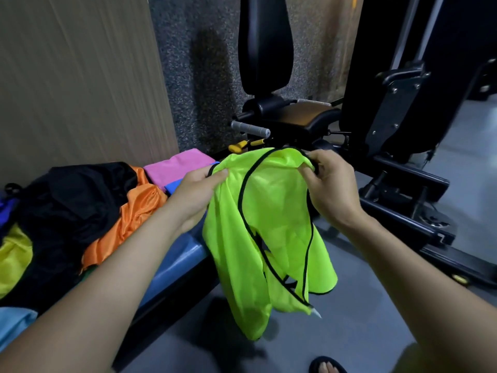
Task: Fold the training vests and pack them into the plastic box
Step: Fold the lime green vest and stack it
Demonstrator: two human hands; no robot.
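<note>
Our left hand (197, 193) and right hand (329, 188) each pinched the top edge of the neon green vest (258, 238), fingers curled over the black trim at either side of what looked like the neck opening. We held it up in the air, clear of the floor, so the body hung down freely between our arms; we judged this was to let the fabric drop straight and find the shoulders before making a fold. The vest was still crumpled and twisted, so folding had not really begun. To our left, the blue bench (177, 262) carried the waiting pile: an orange vest (134, 214), black fabric (72, 200), a yellow one (13, 254) and a pink piece (177, 165). The plastic box was nowhere in view.
</note>
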